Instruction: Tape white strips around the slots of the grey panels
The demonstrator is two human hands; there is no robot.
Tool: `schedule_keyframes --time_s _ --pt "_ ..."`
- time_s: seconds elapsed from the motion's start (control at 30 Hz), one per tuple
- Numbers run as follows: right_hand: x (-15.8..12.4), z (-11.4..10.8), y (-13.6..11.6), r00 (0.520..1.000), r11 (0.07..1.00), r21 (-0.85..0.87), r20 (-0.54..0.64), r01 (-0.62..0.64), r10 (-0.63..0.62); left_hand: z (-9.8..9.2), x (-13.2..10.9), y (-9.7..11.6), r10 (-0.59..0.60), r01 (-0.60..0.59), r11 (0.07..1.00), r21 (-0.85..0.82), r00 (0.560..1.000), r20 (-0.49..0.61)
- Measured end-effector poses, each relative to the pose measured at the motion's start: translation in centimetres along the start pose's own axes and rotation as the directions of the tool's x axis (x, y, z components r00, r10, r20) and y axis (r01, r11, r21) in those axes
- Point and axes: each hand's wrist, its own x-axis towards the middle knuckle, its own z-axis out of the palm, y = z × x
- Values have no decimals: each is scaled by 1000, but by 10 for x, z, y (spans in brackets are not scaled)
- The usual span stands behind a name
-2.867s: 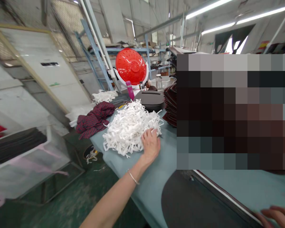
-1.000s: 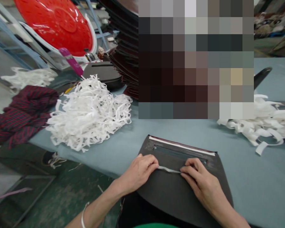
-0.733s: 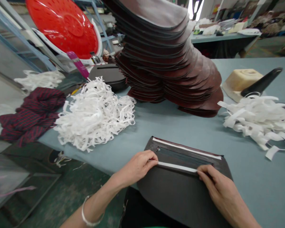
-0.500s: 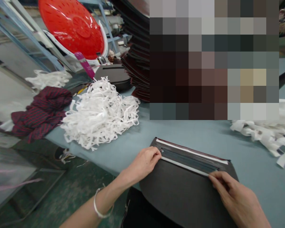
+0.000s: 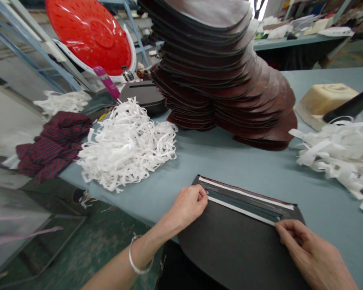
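A dark leather panel [image 5: 230, 245] with a long slot lies on the grey-blue table [image 5: 230, 161] in front of me. Two white strips run along the slot; the lower white strip [image 5: 245, 210] stretches between my hands. My left hand [image 5: 187, 205] is closed, pinching the strip's left end against the panel. At the right end, my right hand [image 5: 305, 251] presses its curled fingertips onto the strip.
A heap of white strips [image 5: 127, 145] lies to the left, another white strip heap [image 5: 339, 155] at the right. A tall stack of brown leather panels [image 5: 220, 72] stands behind. A striped cloth [image 5: 54, 145], red basket [image 5: 90, 36], pink bottle [image 5: 107, 82] and beige block [image 5: 323, 100] are around.
My left hand left the white heap and came to the panel. Both hands drew the strip apart along the slot; my right hand slid right to the slot's end.
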Motion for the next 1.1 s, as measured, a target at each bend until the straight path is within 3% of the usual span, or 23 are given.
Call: schedule_keyframes --time_s 0.27,0.6,1.1 --pt "1 7 14 998 998 25 39 -50 49 3 6 -3 -37 37 999 23 999 -7" --pt "3 3 3 995 990 108 55 -87 81 10 9 -3 -113 113 985 127 994 -6" --pt "6 5 8 983 951 255 91 -177 159 9 8 -3 -107 102 988 118 993 43"
